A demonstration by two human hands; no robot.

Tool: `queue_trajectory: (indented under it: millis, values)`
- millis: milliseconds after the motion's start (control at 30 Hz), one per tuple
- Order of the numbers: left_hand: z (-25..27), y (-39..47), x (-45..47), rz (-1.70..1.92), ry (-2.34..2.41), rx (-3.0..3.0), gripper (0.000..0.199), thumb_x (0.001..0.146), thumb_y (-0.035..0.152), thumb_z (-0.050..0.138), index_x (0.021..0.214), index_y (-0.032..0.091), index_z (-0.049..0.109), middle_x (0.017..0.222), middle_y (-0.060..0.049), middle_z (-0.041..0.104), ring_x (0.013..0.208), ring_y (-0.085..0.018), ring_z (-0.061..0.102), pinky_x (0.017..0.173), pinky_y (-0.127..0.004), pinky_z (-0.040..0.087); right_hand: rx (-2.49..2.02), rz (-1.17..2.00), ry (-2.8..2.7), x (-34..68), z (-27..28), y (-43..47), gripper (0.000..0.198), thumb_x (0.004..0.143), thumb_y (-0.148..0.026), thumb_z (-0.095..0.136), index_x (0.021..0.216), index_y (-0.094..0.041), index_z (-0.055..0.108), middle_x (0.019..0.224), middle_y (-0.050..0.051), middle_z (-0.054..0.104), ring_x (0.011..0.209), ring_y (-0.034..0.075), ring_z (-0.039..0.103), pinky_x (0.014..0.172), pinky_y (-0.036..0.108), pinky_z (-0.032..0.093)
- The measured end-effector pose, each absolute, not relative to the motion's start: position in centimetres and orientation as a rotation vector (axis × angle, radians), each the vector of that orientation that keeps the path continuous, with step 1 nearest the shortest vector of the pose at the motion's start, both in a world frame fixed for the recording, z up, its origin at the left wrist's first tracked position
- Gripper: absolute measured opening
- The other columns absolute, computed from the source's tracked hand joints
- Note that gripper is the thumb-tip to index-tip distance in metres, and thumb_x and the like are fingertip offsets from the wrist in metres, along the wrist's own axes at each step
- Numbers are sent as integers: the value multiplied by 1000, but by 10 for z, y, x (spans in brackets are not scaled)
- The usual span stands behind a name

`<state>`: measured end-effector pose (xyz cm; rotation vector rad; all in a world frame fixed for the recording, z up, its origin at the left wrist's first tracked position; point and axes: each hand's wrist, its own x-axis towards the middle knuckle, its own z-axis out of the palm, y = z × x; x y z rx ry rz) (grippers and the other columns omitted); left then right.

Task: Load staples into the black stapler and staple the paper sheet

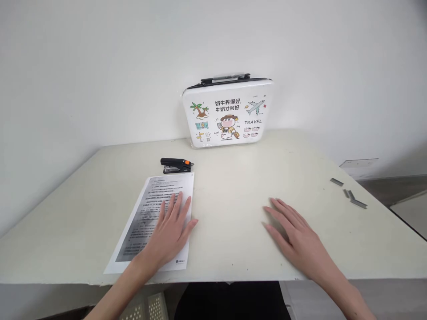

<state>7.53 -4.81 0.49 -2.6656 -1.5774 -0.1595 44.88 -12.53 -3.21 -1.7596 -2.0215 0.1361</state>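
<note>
— Resting flat on a printed sheet of paper, my left hand is lying palm down with the fingers spread and released, gripping nothing. What are you seeing on the other side?

— I am seeing the right hand lying palm down on the bare table, fingers stretched out and loose, holding nothing. It is sitting well apart from the paper, to its right.

— Where is the paper lying?

— It is lying flat near the front edge of the table, on the left half, turned slightly so its far end is leaning to the right. Dense printed text is covering it. My left hand is pressing on its right half, with the thumb reaching just past the right edge onto the table.

— And around it?

— A black stapler with an orange tip is sitting just beyond the far end of the paper, close to it; I cannot tell if they are touching. Strips of staples are lying scattered near the right edge of the table, well away from both hands. A white case with cartoon pictures and the word TRAVEL is standing upright at the back, leaning against the wall.
</note>
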Motion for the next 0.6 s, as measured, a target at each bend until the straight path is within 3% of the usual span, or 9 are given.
queue_trajectory:
  millis: [200,400,600]
  values:
    - [5,-37,77,-153,-1588,-2672,66,111,51,31,171,31,11,177,-7,11,161,-37,11,128,-66,20,-1761,138,-2021,449,-31,-126,52,109,-52,43,156,-30,47,170,3,38,156,32,36,120,59,46]
    - [19,-44,92,-150,-1452,-2825,66,112,49,31,171,28,7,177,-6,14,163,-29,6,132,-55,18,-1759,143,-2005,448,-30,-126,52,109,-53,42,156,-30,48,170,3,37,156,32,36,121,59,45]
    - [24,-49,119,-164,-1330,-2986,70,111,53,35,170,31,5,176,-5,13,162,-26,5,132,-52,21,-1771,176,-2002,449,-29,-125,52,109,-53,42,155,-31,48,170,2,37,157,32,35,122,59,44]
